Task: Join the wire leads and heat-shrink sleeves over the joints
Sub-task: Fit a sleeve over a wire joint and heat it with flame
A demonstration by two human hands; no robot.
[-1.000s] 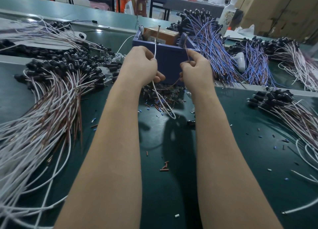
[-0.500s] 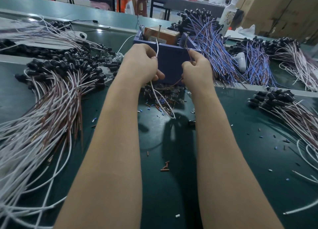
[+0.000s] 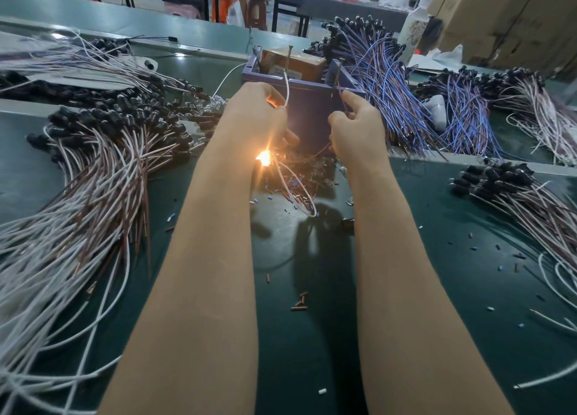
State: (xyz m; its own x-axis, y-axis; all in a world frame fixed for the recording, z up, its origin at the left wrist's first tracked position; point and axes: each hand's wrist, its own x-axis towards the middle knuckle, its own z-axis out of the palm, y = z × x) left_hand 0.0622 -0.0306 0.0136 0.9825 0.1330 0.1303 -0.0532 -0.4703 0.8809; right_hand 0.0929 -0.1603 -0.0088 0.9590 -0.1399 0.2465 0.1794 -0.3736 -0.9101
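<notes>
Orange spark beneath left hand pinching white lead, right hand gripping brown lead: joining, seemingly; sleeving next.

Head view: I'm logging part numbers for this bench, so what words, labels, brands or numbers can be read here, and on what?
White label on the brown box in the purple bin: it carries print, but too blurred to read.
Bottle at the back: patterned wrap, no legible words.
Nothing else in view shows readable text.
</notes>
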